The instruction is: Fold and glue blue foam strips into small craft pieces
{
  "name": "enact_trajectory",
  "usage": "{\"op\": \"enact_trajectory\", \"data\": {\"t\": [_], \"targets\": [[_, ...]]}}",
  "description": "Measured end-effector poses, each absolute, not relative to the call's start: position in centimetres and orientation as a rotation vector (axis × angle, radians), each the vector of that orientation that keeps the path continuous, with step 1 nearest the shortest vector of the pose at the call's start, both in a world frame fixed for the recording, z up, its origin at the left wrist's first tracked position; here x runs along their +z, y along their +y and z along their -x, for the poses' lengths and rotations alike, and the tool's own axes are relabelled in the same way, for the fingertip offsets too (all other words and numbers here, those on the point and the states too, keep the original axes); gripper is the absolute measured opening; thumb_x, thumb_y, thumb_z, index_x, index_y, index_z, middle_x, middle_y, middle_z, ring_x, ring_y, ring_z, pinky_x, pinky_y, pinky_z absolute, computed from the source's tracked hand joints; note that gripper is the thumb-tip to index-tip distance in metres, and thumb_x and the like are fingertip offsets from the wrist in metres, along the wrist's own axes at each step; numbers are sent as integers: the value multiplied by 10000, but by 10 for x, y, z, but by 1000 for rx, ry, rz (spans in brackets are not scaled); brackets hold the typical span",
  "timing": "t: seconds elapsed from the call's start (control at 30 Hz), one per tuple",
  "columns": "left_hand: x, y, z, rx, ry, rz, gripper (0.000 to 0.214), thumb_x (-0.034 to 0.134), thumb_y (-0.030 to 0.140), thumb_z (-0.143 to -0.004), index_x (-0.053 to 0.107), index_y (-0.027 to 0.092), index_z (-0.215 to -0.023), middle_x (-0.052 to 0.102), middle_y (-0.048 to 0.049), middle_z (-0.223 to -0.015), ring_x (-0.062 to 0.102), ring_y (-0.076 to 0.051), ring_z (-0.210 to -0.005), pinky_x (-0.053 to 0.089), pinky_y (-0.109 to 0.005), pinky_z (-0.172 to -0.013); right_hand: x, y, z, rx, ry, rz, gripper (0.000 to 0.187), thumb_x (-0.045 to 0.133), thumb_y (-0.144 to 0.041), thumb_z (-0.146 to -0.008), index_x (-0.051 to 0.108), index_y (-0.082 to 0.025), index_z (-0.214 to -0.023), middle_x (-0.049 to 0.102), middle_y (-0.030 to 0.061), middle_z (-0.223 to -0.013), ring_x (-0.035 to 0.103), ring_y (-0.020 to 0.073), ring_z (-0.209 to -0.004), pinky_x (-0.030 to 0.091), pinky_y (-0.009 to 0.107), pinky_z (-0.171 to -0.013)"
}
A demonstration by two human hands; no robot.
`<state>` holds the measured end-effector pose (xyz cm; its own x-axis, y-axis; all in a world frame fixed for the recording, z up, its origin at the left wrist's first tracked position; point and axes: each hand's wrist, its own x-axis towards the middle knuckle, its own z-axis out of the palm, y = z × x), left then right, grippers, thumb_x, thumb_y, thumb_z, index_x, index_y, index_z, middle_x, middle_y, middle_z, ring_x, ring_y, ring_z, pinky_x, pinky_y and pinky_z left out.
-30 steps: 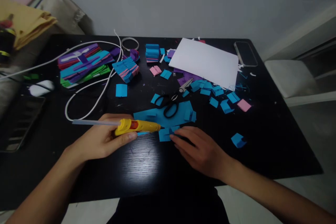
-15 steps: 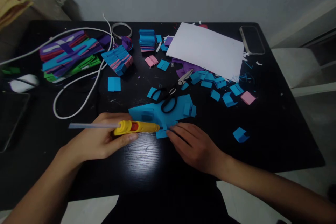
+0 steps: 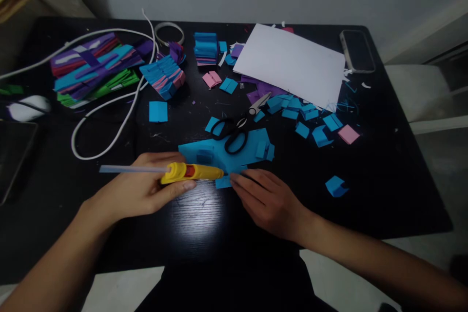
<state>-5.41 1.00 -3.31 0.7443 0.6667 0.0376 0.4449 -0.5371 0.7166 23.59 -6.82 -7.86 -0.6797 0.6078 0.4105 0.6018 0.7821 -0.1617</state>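
My left hand [image 3: 146, 187] is closed round a yellow hot glue gun [image 3: 197, 172], which has a clear glue stick [image 3: 127, 169] poking out of its back end. The gun's nozzle points right, at a small blue paper piece [image 3: 223, 183]. That piece is pinched at its right side by my right hand [image 3: 268, 202], whose fingertips are close to the nozzle. Just behind both hands lies a larger blue paper sheet [image 3: 252, 144]. Black-handled scissors [image 3: 236, 135] rest across it, blades toward the back right. Whether glue has come out is too small to see.
Folded blue paper pieces [image 3: 290, 107] and a pink one [image 3: 348, 134] lie to the right, beside a white sheet [image 3: 288, 63]. Coloured paper bundles [image 3: 95, 68], a white cable [image 3: 120, 129] and a tape roll [image 3: 169, 34] are back left. A phone [image 3: 357, 51] lies back right.
The view has shifted slightly. The glue gun's nozzle has moved a little to the right, closer to my right fingertips. Both hands keep their grips.
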Motion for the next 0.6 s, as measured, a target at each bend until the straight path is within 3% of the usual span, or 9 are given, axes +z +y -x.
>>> {"op": "enact_trajectory", "data": {"t": [0.37, 0.6], "targets": [[-32, 11, 66, 375, 902, -2299, 269, 580, 304, -1016, 586, 194, -771, 565, 33, -722, 571, -75, -552, 439, -170, -487, -79, -67, -235, 59, -2527, 920, 278, 671, -68, -938, 746, -28, -1202, 772, 136, -1232, 681, 289, -1100, 610, 426, -946], [-26, 12, 70, 319, 927, -2242, 249, 593, 270, -988, 558, 204, -750, 573, 30, -718, 559, -91, -557, 447, -202, -502, -80, -66, -236, 111, -2501, 913, 276, 653, -46, -935, 742, -27, -1195, 776, 147, -1216, 687, 276, -1102, 608, 412, -952]]}}
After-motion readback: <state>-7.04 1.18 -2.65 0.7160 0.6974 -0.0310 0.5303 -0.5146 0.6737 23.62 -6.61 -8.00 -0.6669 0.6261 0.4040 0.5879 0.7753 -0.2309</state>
